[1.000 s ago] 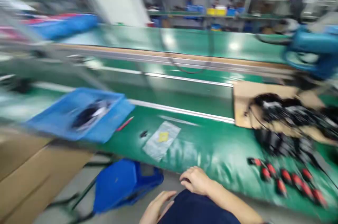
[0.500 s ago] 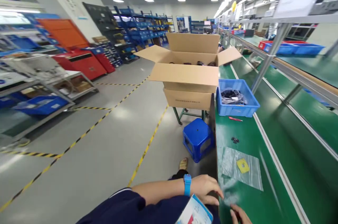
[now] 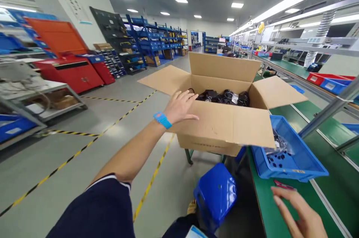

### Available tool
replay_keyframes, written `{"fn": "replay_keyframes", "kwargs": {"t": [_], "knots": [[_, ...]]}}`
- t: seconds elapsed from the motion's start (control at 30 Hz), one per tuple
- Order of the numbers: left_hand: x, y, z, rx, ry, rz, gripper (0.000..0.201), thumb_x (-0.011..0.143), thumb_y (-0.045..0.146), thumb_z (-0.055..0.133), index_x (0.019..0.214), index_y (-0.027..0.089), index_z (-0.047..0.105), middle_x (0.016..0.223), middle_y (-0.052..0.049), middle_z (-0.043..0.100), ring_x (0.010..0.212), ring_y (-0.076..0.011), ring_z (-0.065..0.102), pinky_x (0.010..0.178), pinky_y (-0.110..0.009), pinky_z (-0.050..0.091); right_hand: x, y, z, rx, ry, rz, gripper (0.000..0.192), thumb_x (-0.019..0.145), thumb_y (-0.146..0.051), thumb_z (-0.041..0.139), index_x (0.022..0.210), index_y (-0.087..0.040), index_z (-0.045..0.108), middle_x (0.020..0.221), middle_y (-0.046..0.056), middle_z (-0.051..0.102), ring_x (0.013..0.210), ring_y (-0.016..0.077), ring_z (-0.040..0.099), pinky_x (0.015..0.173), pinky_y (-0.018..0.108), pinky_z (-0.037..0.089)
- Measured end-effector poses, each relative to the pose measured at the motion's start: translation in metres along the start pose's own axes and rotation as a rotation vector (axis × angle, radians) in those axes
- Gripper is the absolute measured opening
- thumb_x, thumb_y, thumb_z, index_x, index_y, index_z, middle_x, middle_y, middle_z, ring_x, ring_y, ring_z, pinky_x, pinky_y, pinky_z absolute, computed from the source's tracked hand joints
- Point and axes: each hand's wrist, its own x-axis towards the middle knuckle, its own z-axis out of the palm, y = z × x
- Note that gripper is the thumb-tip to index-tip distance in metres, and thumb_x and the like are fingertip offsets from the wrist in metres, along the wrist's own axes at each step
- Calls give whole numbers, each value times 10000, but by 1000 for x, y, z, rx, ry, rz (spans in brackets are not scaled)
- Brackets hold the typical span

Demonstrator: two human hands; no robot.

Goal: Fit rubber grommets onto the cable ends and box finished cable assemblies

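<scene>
My left hand (image 3: 179,106), with a blue watch on the wrist, is stretched forward with fingers spread, just above the near flap of an open cardboard box (image 3: 224,126). It holds nothing. Inside the box lie bundles of black cables (image 3: 224,98). My right hand (image 3: 301,213) hovers open and empty over the green bench (image 3: 269,208) at the lower right, near a small red item (image 3: 283,184).
A blue plastic bin (image 3: 288,155) with bagged black parts sits on the bench right of the box. A blue stool (image 3: 215,193) stands on the floor below. Yellow-black floor tape, red cabinets (image 3: 70,70) and blue shelving (image 3: 151,42) lie to the left.
My view has swung from the bench toward the box and come closer to it. My left arm rose from my lap and reached out to the box flap; my right hand left the bench edge.
</scene>
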Motion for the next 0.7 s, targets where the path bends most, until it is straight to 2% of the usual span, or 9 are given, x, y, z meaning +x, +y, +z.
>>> {"fn": "replay_keyframes", "kwargs": {"t": [0.07,0.17,0.23,0.3,0.37,0.47,0.57,0.67,0.7], "knots": [[25,-45,21,50,-81,10,1201,598,926,639,1494,143,476,1484,-235,527,1456,-450,361,1218,-567,139,93,-29,-2,-94,74,-127,336,915,-561,570,1134,-351,713,1141,82,735,1063,310,697,876,439,596],[34,-79,52,44,-182,58,1143,552,953,633,1354,140,593,1233,-199,684,1180,-399,592,1081,-503,339,210,-53,13,-268,68,-235,434,931,-569,572,1292,-334,626,1253,77,690,1156,296,651,967,451,524],[27,-88,68,70,-136,84,1017,592,960,594,1208,153,659,1050,-147,717,970,-334,634,926,-443,405,266,-53,29,-389,0,-303,596,886,-555,645,1421,-327,518,1389,80,616,1259,307,590,1028,466,466],[18,-92,78,147,-25,98,904,660,942,563,1101,161,680,946,-121,710,871,-299,615,827,-415,395,305,-45,47,-502,-80,-375,763,804,-492,740,1481,-306,440,1430,94,584,1296,325,554,1073,493,409],[12,-94,86,226,93,125,806,732,897,554,1038,163,687,873,-105,701,808,-274,594,774,-405,375,327,-34,61,-610,-130,-415,791,740,-401,792,1447,-265,463,1282,102,660,1181,318,609,1052,494,397],[14,-95,92,286,260,191,732,788,859,545,961,163,691,785,-78,685,727,-233,563,727,-393,362,339,-20,75,-742,-136,-431,516,761,-329,789,1219,-216,581,987,65,686,941,274,643,904,436,439],[18,-95,95,292,376,234,745,791,872,511,900,155,684,732,-57,670,687,-207,557,702,-382,368,335,-12,79,-764,-123,-470,357,801,-316,777,1077,-208,578,950,58,667,901,266,642,831,409,451],[18,-93,94,262,406,220,737,801,860,504,893,153,689,737,-51,684,695,-197,586,707,-378,388,332,-12,72,-692,-138,-450,381,796,-379,790,1073,-213,585,957,68,680,892,278,660,844,434,480],[18,-93,92,244,405,209,725,811,848,506,897,154,693,743,-50,692,699,-195,594,714,-378,395,333,-15,67,-640,-178,-420,412,794,-435,789,1088,-219,598,980,77,691,904,286,670,851,442,497]]}}
